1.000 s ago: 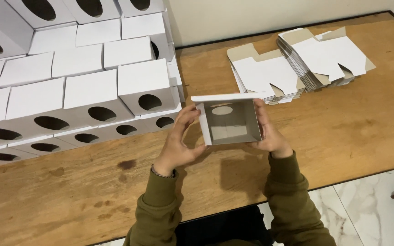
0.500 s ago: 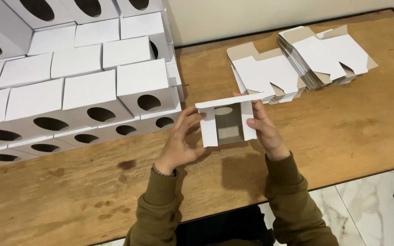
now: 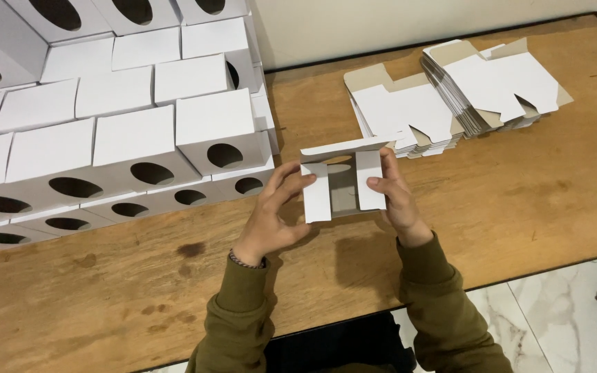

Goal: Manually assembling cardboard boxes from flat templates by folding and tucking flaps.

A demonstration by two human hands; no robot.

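Both hands, left hand and right hand, pinched the small white box; the 2 side flaps wanted even, square inward pressure from the fingers.

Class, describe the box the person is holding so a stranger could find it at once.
Start at the wooden table, between the wall of finished white boxes and the flat blanks. Near the front edge, the left hand and right hand hold one small white box. It alone is half-built, its two side flaps folded inward and its top flap raised.
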